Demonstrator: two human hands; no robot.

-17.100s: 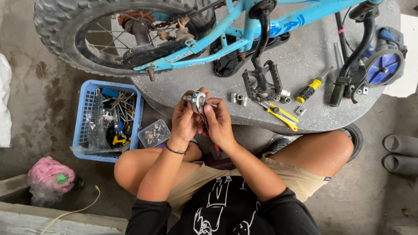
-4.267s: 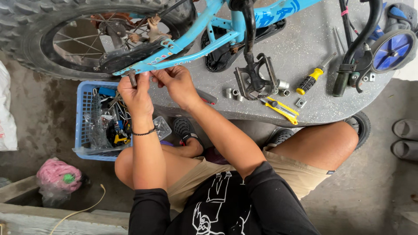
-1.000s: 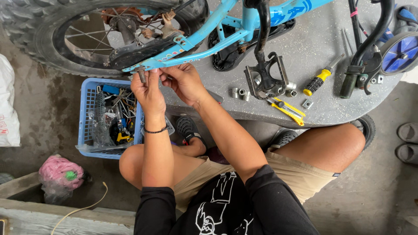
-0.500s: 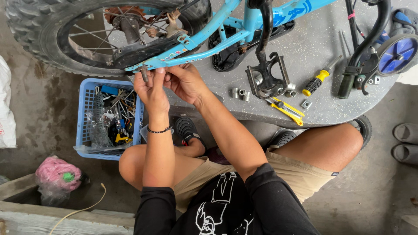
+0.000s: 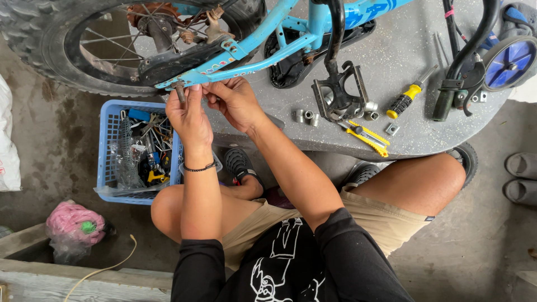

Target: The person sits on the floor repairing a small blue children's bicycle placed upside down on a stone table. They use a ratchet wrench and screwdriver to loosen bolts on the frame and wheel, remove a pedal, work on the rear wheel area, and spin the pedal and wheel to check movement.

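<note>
Grey tabletop unchanged; both hands still pinch the axle bolt under the blue frame.

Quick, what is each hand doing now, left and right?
Left hand: fingers closed on a small grey axle bolt at the blue bicycle frame.
Right hand: fingertips pinched beside it; contents cannot be told.

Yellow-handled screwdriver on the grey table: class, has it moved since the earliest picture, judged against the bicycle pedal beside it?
No. The yellow-handled screwdriver lies just right of the bicycle pedal on the grey table, as before; only the camera view has shifted.
</note>
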